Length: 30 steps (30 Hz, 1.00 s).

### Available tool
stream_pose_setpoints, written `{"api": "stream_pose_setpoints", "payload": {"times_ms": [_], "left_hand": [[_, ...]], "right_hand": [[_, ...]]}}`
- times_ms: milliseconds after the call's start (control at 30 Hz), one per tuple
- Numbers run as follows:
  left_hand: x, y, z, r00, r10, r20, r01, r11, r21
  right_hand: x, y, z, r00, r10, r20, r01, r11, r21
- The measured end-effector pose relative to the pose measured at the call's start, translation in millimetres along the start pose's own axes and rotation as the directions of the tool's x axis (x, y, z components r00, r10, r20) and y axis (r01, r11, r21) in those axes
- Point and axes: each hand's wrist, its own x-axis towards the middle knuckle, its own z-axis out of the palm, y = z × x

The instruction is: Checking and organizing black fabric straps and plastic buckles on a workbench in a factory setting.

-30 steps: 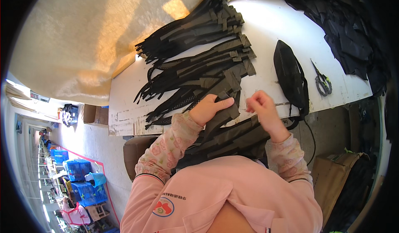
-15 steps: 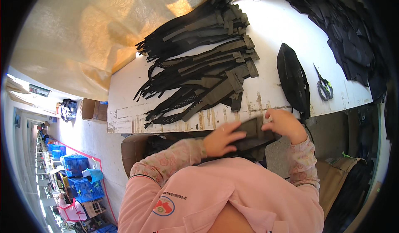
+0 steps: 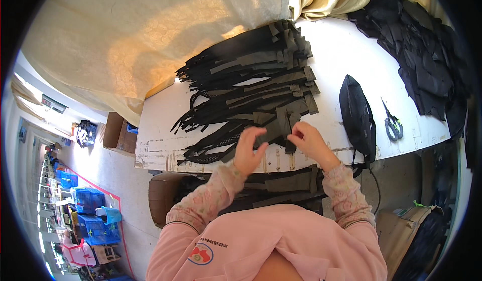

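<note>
Strap-like pieces of black and dark grey-green fabric (image 3: 251, 95) lie in overlapping rows on the white table, with narrow, partly mesh tails to the left and wide ends to the right. At the near end of these rows, my right hand (image 3: 314, 143) pinches the wide end of a fabric strap (image 3: 290, 144). Over the same nearest straps hovers my left hand (image 3: 248, 150), thumb and fingers apart, with dark fabric showing in the gap. More straps (image 3: 276, 186) lie below the table edge, between my forearms.
A black pouch-like fabric piece (image 3: 355, 118) and scissors (image 3: 391, 123) lie right of the straps on the white table (image 3: 329, 50). A heap of black fabric (image 3: 416, 55) covers the far right corner. Cardboard boxes (image 3: 163, 198) stand below; a beige curtain (image 3: 165, 35) hangs behind.
Both hands have moved forward from below the table edge to the nearest straps on the table. A strap that was between them is now at the row's near end. The view has shifted slightly.
</note>
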Motion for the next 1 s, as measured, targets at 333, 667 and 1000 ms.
{"api": "stream_pose_setpoints", "payload": {"times_ms": [333,667,1000], "left_hand": [[52,-10,30,0.948,-0.222,0.228,0.267,0.944,-0.194],[46,18,35,0.933,-0.220,0.286,0.291,0.927,-0.237],[25,40,32,0.981,-0.014,0.191,0.064,0.964,-0.258]], "right_hand": [[-44,-34,6,0.941,-0.087,-0.326,0.045,0.990,-0.134],[-29,-28,18,0.934,-0.154,-0.321,0.022,0.925,-0.381],[-14,-22,-5,0.877,-0.344,-0.337,0.188,0.889,-0.418]]}}
